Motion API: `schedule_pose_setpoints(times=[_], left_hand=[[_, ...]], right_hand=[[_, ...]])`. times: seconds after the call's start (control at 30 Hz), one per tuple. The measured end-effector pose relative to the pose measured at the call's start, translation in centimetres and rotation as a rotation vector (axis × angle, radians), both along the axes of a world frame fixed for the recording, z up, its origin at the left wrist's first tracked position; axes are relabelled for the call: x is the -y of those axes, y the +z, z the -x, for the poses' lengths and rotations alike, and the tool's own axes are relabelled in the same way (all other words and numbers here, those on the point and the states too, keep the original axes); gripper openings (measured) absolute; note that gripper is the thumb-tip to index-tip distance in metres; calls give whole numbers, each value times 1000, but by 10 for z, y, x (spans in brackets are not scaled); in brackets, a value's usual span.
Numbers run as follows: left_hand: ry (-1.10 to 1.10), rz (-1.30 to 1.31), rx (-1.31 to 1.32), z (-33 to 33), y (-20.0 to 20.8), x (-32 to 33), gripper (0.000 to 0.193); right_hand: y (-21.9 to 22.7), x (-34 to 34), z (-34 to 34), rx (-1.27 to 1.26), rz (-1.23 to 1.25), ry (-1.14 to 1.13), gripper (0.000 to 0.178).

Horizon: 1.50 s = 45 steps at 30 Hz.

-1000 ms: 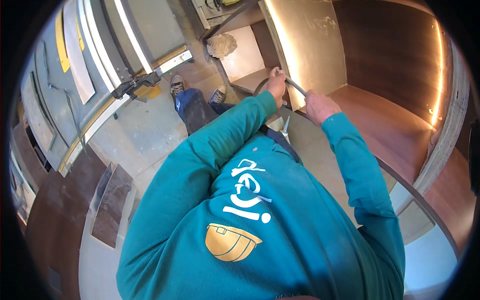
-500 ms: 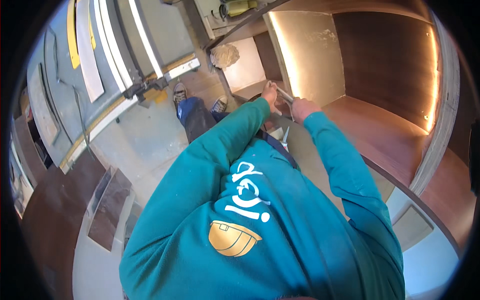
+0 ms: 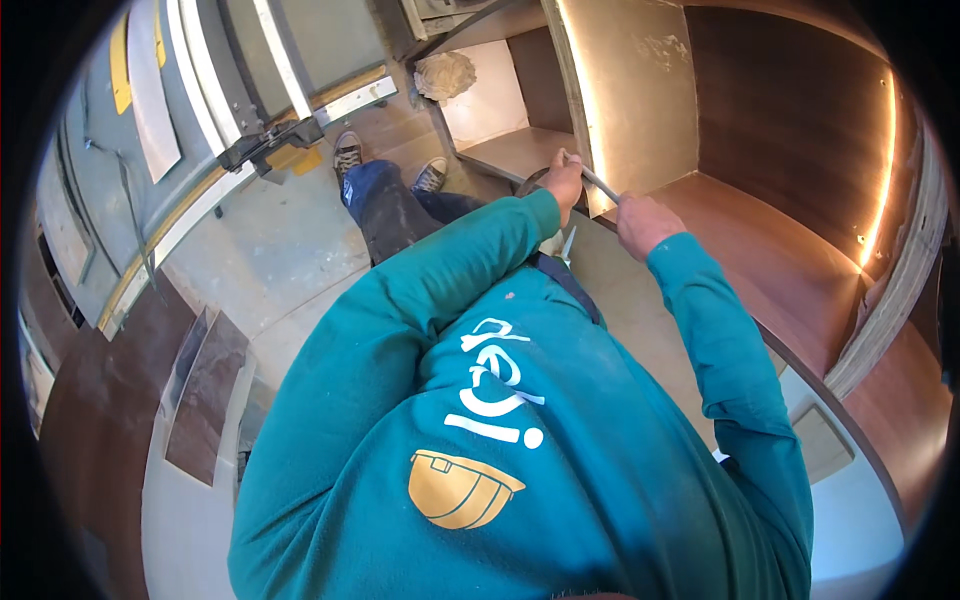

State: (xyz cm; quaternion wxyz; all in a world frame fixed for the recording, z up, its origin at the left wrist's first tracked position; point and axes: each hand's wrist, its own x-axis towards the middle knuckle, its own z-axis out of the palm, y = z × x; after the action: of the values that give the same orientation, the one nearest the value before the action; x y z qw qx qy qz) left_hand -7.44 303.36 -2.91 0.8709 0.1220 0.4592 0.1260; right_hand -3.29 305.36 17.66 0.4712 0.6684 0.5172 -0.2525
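Both my hands are closed on a slim grey rod (image 3: 600, 183) that slants between them; its exact kind I cannot make out. My left hand (image 3: 563, 184) grips its far left end, with the thumb side up near the tip. Around the nearer right end my right hand (image 3: 646, 224) is wrapped. The rod lies in front of a brown wooden cabinet (image 3: 735, 225), close to the lower end of a lit upright panel edge (image 3: 590, 90). Near my waist, a pale pointed tip (image 3: 569, 244) sticks up, its lower part hidden by my sweatshirt.
A second light strip (image 3: 882, 170) glows inside the cabinet at right. A crumpled beige bundle (image 3: 445, 77) sits by a white panel. At left stands a grey machine table with metal rails (image 3: 205, 85). Brown boards (image 3: 208, 400) lean at lower left.
My right hand has moved right, away from my left hand, and more of the rod shows between them. My left hand has shifted slightly right. The whole view has shifted a little.
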Motion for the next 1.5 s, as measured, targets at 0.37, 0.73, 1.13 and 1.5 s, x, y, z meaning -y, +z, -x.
schedule_pose_setpoints(times=[0.37,0.73,1.13,1.5], left_hand=[[5,276,140,-19,-57,6,58],[-30,-54,-9,7,6,-3,66],[-25,-58,-149,-13,-2,16,50],[-76,-62,-211,-41,-63,28,48]], right_hand=[[-33,0,-9,-62,35,12,28],[10,-18,5,-2,159,90,28],[9,2,-4,-55,84,143,27],[-39,-3,-9,-38,167,143,28]])
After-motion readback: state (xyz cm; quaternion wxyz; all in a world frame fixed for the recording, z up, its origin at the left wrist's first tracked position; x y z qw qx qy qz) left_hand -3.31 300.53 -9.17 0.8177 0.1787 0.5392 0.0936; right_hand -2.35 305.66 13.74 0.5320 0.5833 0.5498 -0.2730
